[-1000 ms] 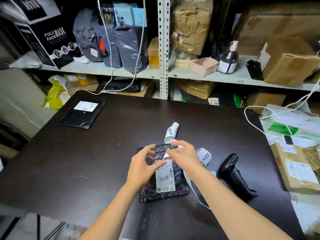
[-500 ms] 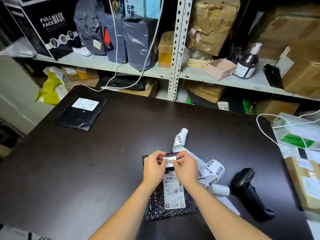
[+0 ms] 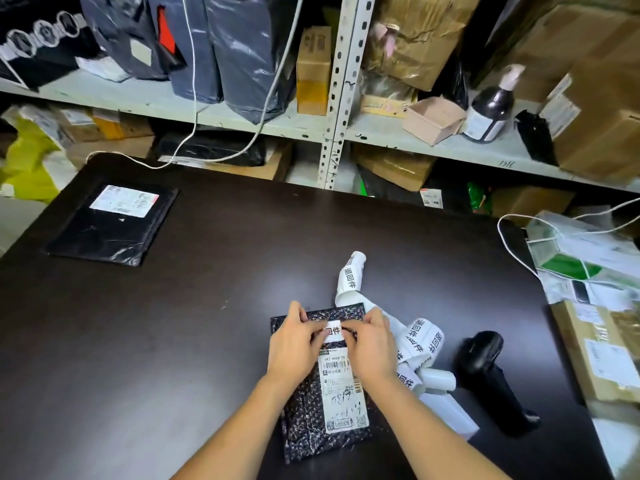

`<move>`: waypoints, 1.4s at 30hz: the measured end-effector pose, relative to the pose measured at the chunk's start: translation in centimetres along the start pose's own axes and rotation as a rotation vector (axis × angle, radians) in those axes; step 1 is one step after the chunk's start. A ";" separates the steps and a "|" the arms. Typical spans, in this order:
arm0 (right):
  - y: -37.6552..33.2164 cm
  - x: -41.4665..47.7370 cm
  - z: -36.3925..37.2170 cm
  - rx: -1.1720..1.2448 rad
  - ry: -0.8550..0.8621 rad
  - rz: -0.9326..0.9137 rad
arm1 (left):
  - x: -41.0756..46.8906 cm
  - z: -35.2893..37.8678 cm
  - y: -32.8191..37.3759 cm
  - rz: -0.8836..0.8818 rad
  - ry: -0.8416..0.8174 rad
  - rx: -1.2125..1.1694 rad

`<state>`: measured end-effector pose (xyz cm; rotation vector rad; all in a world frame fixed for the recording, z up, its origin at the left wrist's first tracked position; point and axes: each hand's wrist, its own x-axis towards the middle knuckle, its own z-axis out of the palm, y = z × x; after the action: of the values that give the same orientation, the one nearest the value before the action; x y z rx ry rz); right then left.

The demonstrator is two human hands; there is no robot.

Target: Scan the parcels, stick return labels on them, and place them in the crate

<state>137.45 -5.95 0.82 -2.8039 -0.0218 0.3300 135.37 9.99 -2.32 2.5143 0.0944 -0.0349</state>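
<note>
A black speckled parcel [image 3: 308,420] lies flat on the dark table [image 3: 207,323] right in front of me, with a long white shipping label [image 3: 341,393] on it. A small white return label [image 3: 333,332] sits at the parcel's top end. My left hand [image 3: 294,344] pinches its left end and my right hand [image 3: 372,348] its right end, holding it down against the parcel. A curled strip of return labels [image 3: 417,341] lies just right of the parcel. A second flat black parcel [image 3: 110,226] rests at the table's far left. No crate is in view.
A black handheld scanner [image 3: 491,379] lies on the table to the right of the label strip. Cardboard boxes [image 3: 599,355] and mailers are stacked off the table's right edge. Metal shelves [image 3: 332,98] packed with parcels and a pump bottle [image 3: 491,109] stand behind the table.
Both hands have brought the small return label down from just above the parcel onto its top end. The camera has moved closer and tilted down.
</note>
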 end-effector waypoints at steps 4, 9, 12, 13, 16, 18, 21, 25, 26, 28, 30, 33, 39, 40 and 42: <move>1.0 -0.5 0.0 0.077 -0.003 0.082 | -1.0 -1.1 -1.7 -0.079 0.025 0.028; 1.5 -1.5 -0.4 0.135 0.019 0.192 | -3.7 -2.2 -2.3 -0.328 0.081 0.011; 1.7 -1.8 -0.6 0.193 -0.046 0.209 | -5.2 -2.2 -2.0 -0.390 0.096 -0.185; 1.8 -1.8 -0.6 0.211 -0.065 0.194 | -5.5 -2.2 -2.0 -0.380 0.096 -0.248; 1.8 -2.1 -1.1 0.322 -0.094 0.155 | -6.2 -2.4 -2.3 -0.352 0.097 -0.389; 1.7 -2.5 -1.6 0.405 -0.119 0.102 | -7.1 -2.9 -2.5 -0.355 0.130 -0.442; 1.4 -2.8 -2.9 0.483 -0.127 -0.039 | -9.0 -4.1 -2.2 -0.338 0.228 -0.444; -0.3 -5.0 -4.3 0.551 -0.195 -0.180 | -14.1 -6.3 -1.2 -0.386 0.359 -0.386; -0.8 -5.6 -4.3 0.552 -0.214 -0.229 | -15.6 -6.8 -1.0 -0.413 0.386 -0.368; -2.6 -6.8 -3.8 0.557 -0.262 -0.353 | -19.2 -8.3 -0.6 -0.482 0.459 -0.344; -4.8 -8.3 -3.0 0.574 -0.329 -0.446 | -23.0 -9.7 -0.6 -0.561 0.532 -0.336; -8.8 -12.0 -1.6 0.497 -0.463 -0.540 | -29.2 -11.7 -1.2 -0.673 0.645 -0.333; -17.7 -21.2 1.6 0.393 -0.622 -0.794 | -41.8 -14.9 -4.1 -0.885 0.829 -0.454; -19.4 -23.1 2.4 0.374 -0.641 -0.822 | -44.2 -15.3 -5.0 -0.904 0.864 -0.463; -22.4 -26.8 4.0 0.342 -0.673 -0.869 | -48.6 -15.8 -6.9 -0.952 0.940 -0.480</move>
<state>110.88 15.22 10.12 -1.9741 -1.1503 0.9001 86.40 21.89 8.75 1.6107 1.4479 0.6852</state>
